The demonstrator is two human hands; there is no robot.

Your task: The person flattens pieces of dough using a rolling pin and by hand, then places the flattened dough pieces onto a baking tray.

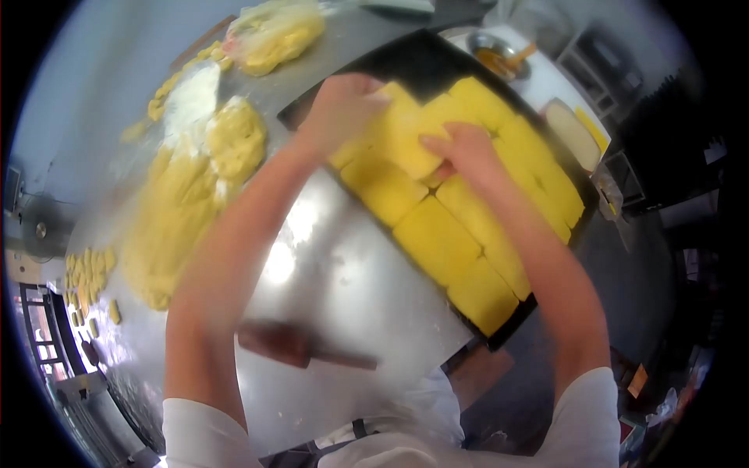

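A thin yellow dough square [407,129] is held between my two hands above a black baking tray [406,61]. My left hand [347,105] is closed at its far left edge; that hand is slightly blurred. The fingers of my right hand [466,150] pinch its near right side, thumb on top. Under and around it, similar flat yellow dough squares [435,238] lie side by side in rows in the tray. The far left corner of the tray shows its dark bottom. Part of the row below is hidden by my hands and the held square.
A large dough mass [168,226], a smaller dough lump [236,139] and white flour [191,97] lie on the metal table [343,273] at left. More dough [277,35] sits at the back. A brown wooden tool [277,343] lies nearby. Beyond the tray stands a metal bowl [499,56].
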